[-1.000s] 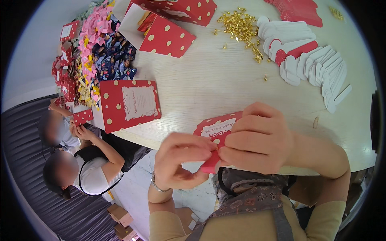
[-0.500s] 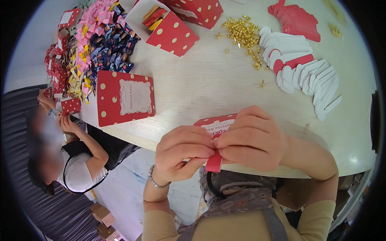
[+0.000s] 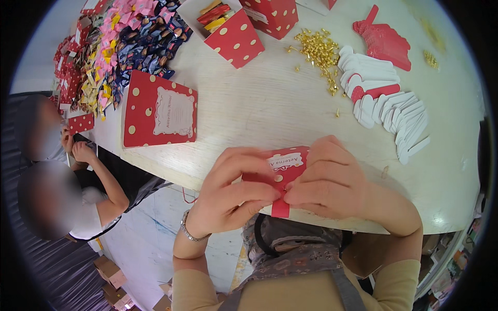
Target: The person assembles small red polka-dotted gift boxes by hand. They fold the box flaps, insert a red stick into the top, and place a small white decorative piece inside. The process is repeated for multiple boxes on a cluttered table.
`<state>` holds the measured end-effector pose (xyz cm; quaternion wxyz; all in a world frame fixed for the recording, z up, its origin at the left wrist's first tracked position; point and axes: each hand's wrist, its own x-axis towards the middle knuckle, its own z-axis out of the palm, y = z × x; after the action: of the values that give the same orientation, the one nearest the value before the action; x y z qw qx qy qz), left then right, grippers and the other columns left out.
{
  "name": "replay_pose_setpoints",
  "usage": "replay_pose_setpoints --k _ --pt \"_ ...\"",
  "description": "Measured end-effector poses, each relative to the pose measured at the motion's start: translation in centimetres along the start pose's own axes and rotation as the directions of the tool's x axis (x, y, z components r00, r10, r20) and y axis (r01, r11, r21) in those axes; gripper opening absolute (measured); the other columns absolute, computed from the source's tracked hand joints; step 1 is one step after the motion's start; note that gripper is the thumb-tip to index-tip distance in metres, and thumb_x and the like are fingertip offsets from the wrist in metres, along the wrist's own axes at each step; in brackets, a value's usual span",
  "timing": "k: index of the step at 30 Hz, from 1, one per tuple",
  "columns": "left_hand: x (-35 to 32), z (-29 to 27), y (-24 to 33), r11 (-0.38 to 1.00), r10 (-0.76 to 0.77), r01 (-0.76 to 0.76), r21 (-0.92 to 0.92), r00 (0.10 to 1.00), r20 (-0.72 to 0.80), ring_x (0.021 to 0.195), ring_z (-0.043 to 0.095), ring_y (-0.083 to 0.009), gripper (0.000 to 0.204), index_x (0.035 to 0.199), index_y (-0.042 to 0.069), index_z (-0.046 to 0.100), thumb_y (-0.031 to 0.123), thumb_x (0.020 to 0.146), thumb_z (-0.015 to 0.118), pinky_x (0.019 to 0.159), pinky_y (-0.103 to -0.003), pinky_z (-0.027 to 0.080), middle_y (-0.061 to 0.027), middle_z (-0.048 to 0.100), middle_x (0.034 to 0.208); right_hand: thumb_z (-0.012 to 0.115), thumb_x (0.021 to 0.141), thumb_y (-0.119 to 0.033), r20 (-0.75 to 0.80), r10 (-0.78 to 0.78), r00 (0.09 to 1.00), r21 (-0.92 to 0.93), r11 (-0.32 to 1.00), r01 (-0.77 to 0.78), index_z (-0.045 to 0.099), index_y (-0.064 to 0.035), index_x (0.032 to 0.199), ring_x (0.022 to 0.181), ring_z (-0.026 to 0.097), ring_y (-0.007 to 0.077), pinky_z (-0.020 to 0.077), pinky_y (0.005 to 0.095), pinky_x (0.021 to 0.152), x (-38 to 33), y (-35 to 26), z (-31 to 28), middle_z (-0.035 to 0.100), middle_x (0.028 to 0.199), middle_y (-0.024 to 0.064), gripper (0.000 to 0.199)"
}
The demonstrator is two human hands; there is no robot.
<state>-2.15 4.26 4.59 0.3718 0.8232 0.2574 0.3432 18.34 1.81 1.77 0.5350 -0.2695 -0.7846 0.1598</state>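
Close to the table's near edge, a red polka-dot paper box (image 3: 289,160) with a white label lies between my hands. A plain red paper strip (image 3: 280,209) hangs off its near side, over the table edge. My left hand (image 3: 233,187) is closed, its thumb and forefinger pinching at the box's near edge beside the strip; its other fingers are slightly blurred. My right hand (image 3: 332,179) is curled over the box's right side, fingertips pressed together at the same spot. Whatever small piece lies between the fingertips is mostly hidden.
A larger polka-dot box (image 3: 161,116) lies to the left, and an open box with wrapped packets (image 3: 236,41) is behind. Gold fasteners (image 3: 319,49), white strips (image 3: 371,67) and red strips (image 3: 386,44) lie at the right. Wrapped sweets (image 3: 140,52) heap up far left; two people (image 3: 98,202) work there.
My left hand's upper fingers have lifted and spread a little, baring more of the box and its label. Both hands stay at the strip. The view has shifted slightly; a second person shows at left.
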Motion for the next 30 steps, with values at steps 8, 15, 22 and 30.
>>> replay_pose_setpoints --k 8,15,22,30 --pt "-0.9 0.6 -1.1 0.979 -0.038 0.037 -0.199 0.999 -0.004 0.098 0.061 -0.0320 0.014 0.088 0.003 0.064 -0.001 0.074 0.067 0.089 -0.044 0.050 -0.0143 0.068 0.095 0.081 0.061 -0.018 -0.058 0.018 0.998 -0.002 1.000 -0.018 0.063 -0.0095 0.079 0.061 0.046 0.0174 0.0361 0.0307 0.061 -0.1 0.5 0.1 0.055 0.068 -0.0016 0.027" --pt "-0.9 0.6 -1.1 0.938 -0.162 0.145 -0.313 0.986 -0.027 0.091 0.063 -0.0223 0.027 0.099 0.002 0.063 -0.006 0.074 0.069 0.081 -0.032 0.052 -0.0095 0.064 0.095 0.083 0.061 -0.013 0.040 0.181 0.983 0.045 0.982 -0.183 0.060 -0.0116 0.076 0.064 0.047 0.0200 0.0364 0.0317 0.064 0.4 0.0 -0.4 0.056 0.069 0.0002 0.027" --pt "-1.5 1.3 -0.1 0.982 -0.169 0.151 -0.115 0.972 -0.165 0.080 0.063 -0.0196 0.033 0.104 0.002 0.061 -0.006 0.074 0.070 0.067 -0.026 0.052 -0.0084 0.063 0.089 0.078 0.072 -0.004 0.293 0.674 0.678 0.314 0.601 -0.734 0.056 -0.0073 0.082 0.067 0.057 0.0088 0.0465 0.0245 0.057 1.3 -1.7 -0.8 0.062 0.078 0.0010 0.025" --pt "-2.1 2.4 1.5 0.982 -0.149 0.168 0.082 0.969 -0.195 0.074 0.061 -0.0245 0.015 0.097 0.002 0.062 0.004 0.082 0.063 0.063 -0.032 0.049 -0.0094 0.059 0.095 0.074 0.076 -0.004 0.175 0.545 0.820 0.057 0.826 -0.561 0.059 -0.0037 0.095 0.076 0.059 0.0103 0.0513 0.0226 0.058 1.1 -2.9 -1.3 0.061 0.084 0.0033 0.024"
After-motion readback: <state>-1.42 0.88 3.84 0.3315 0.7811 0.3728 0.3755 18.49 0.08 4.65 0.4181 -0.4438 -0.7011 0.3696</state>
